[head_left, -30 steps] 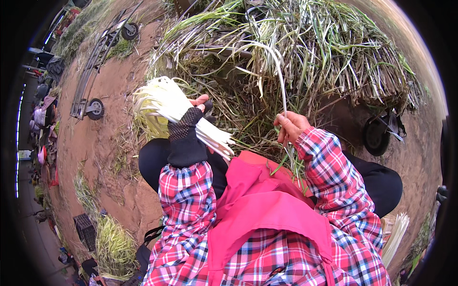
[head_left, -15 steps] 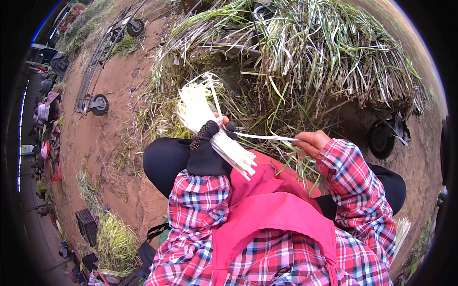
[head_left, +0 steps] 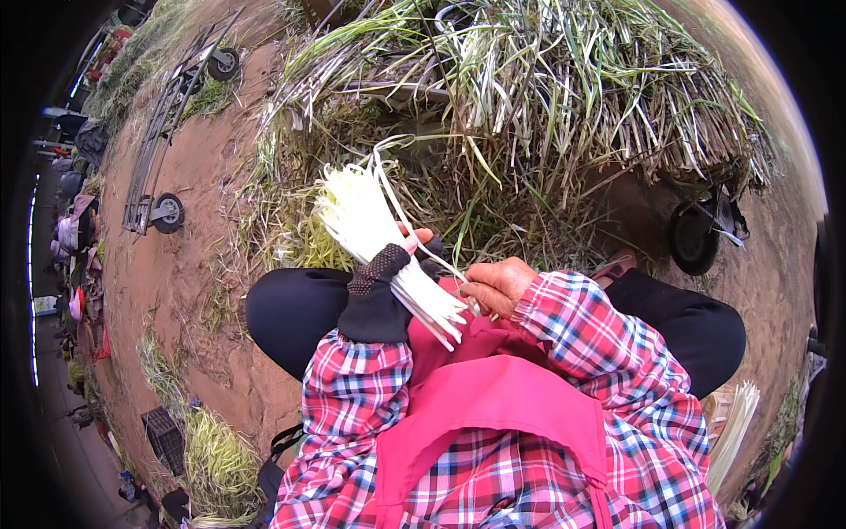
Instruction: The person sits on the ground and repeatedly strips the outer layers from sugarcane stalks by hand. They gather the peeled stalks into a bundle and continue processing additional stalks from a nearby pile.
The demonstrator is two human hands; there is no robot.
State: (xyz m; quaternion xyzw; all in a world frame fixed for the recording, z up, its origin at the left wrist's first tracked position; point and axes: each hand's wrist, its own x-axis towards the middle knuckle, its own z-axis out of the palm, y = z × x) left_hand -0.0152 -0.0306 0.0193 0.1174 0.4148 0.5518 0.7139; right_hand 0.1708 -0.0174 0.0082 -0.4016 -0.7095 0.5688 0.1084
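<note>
My left hand [head_left: 407, 254], in a dark glove with bare fingertips, is closed around a bundle of blanched chives [head_left: 366, 216]. The bundle slants across my lap: its yellowish end points up and left, its white ends down and right. My bare right hand [head_left: 500, 286] is pinched shut just right of the white ends. From its fingers a pale strand [head_left: 392, 189] runs up past my left hand to the bundle's top, where it loops over. How the strand passes under my left fingers is hidden.
Ahead, a large heap of long green and straw-coloured stalks [head_left: 608, 88] lies over a cart with a black wheel [head_left: 693, 238]. A metal cart frame [head_left: 163, 141] stands at far left. A black crate [head_left: 164, 436] and yellow-green stalks [head_left: 216, 463] are lower left. White stalks [head_left: 733, 436] lie at my right.
My right hand has moved left, close to the bundle's white ends. The strand, earlier stretched out to the right, now runs more steeply up along the bundle. My left hand keeps its hold.
</note>
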